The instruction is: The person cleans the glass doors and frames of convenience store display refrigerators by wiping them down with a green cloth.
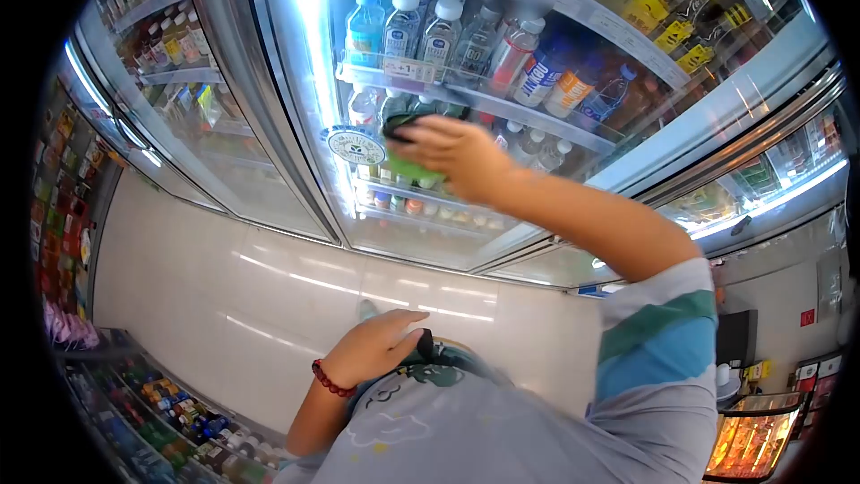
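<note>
My right hand is stretched forward and pressed over a green and dark cloth at the glass door of a lit drinks fridge. Part of the cloth is hidden under my fingers. A round white-and-blue sticker is on the glass just left of it. Behind the glass, bottles stand on shelves. Near my waist is my left hand, fingers stretched out and a red bead bracelet on its wrist. A small black thing shows beside its thumb; I cannot tell whether they touch.
Another glass fridge door stands on the left, behind a metal frame. Pale shiny floor lies below. A shelf of small bottles is at the lower left. A lit warming cabinet stands at the lower right.
</note>
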`<state>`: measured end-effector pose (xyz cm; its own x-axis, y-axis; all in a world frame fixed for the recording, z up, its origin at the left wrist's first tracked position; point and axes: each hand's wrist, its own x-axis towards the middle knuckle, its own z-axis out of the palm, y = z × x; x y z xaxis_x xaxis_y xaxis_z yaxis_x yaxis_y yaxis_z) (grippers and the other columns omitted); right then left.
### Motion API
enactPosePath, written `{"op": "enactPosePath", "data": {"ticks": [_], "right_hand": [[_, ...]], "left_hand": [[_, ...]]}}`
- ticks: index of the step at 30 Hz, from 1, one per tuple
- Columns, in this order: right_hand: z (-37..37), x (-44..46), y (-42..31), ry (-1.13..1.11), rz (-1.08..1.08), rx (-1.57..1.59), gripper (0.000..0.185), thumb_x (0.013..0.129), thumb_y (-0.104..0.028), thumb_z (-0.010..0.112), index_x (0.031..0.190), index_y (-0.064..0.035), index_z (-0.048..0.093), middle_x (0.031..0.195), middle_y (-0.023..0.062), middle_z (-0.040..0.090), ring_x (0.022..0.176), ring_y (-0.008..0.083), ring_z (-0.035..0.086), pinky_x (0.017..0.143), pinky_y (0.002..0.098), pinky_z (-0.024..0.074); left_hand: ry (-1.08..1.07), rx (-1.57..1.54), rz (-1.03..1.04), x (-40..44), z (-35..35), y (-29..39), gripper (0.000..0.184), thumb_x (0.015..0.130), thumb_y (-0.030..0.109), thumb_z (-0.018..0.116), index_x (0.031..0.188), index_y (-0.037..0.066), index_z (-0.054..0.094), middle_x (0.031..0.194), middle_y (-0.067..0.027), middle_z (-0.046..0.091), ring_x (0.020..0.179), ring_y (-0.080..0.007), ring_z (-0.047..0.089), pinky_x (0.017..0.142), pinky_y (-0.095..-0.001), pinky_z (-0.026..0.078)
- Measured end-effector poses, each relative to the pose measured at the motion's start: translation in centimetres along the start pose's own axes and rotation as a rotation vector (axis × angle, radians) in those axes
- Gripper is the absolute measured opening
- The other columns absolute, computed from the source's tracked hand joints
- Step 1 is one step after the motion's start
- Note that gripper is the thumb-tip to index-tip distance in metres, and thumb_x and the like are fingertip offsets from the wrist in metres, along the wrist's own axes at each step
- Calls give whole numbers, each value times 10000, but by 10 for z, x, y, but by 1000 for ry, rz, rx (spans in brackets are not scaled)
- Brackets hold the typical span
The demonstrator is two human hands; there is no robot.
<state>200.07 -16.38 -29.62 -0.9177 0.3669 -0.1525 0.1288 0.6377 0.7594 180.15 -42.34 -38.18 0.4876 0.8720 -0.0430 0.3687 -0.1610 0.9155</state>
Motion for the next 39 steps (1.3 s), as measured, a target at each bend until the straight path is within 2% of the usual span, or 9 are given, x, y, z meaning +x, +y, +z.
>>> {"op": "enactPosePath", "data": {"ticks": [6, 8, 15, 17, 26, 31, 32, 34, 39], "right_hand": [[-111, -90, 138, 312, 510, 86, 557, 980, -405, 629, 1522, -352, 519, 1532, -73, 541, 1506, 161, 356, 1278, 436, 138], [-154, -107, 164, 338, 647, -174, 619, 1029, -374, 516, 1604, -170, 413, 1694, 85, 322, 1592, 317, 194, 1292, 511, 87], [-93, -99, 112, 404, 798, -43, 693, 966, -301, 602, 1614, -178, 387, 1714, 91, 269, 1559, 410, 222, 1272, 541, 121], [-45, -95, 77, 493, 738, 38, 761, 867, -492, 690, 1572, -338, 450, 1656, -54, 399, 1539, 185, 286, 1249, 542, 104], [63, -174, -34, -13, 199, -150, 845, 873, -158, 567, 1645, -364, 290, 1700, -160, 287, 1549, 62, 216, 1310, 454, 17], [-28, -223, 76, 238, 682, 5, 737, 866, -348, 731, 1550, -402, 463, 1591, -95, 481, 1525, 141, 334, 1283, 484, 68], [-36, -236, 95, 301, 788, -59, 720, 915, -305, 672, 1581, -396, 414, 1672, -83, 377, 1556, 292, 295, 1280, 548, 113], [-66, -241, 109, 273, 1061, -125, 672, 973, -294, 570, 1609, -173, 392, 1715, 107, 257, 1555, 432, 223, 1259, 566, 163], [1, -237, 61, 564, 953, -44, 844, 876, -279, 693, 1629, -220, 317, 1710, 118, 252, 1471, 462, 310, 1216, 588, 241]], "left_hand": [[36, 27, -59, -5, -8, -23, 336, 1038, 250, 598, 1288, 35, 665, 1240, -199, 699, 1117, -380, 667, 968, -426, 530], [36, 42, -28, -1, -7, -23, 327, 1044, 242, 588, 1286, 34, 664, 1238, -190, 701, 1116, -371, 668, 967, -421, 529], [-85, 24, 14, 18, 6, -8, 325, 1034, 201, 601, 1303, 27, 657, 1198, -195, 704, 1100, -363, 669, 968, -416, 525], [-91, 20, 47, 18, 9, -8, 326, 1031, 190, 595, 1311, 32, 649, 1171, -197, 708, 1077, -374, 671, 952, -424, 532], [-117, 49, 32, 11, 8, -3, 320, 1031, 192, 596, 1308, 41, 646, 1157, -192, 706, 1066, -380, 666, 941, -430, 530], [-110, 86, 4, 9, 12, -12, 338, 1036, 203, 582, 1300, 0, 640, 1238, -202, 690, 1125, -381, 657, 967, -434, 529], [-125, 83, -2, 10, 14, -13, 338, 1036, 203, 582, 1300, 0, 640, 1238, -202, 690, 1125, -381, 657, 967, -434, 529], [-135, 62, 4, 13, 18, -11, 358, 1037, 210, 582, 1325, 3, 626, 1256, -207, 684, 1152, -385, 647, 984, -430, 522], [-192, 16, 14, 20, 26, -5, 366, 1036, 188, 597, 1354, 6, 604, 1275, -204, 674, 1173, -372, 649, 1007, -413, 515]]}}
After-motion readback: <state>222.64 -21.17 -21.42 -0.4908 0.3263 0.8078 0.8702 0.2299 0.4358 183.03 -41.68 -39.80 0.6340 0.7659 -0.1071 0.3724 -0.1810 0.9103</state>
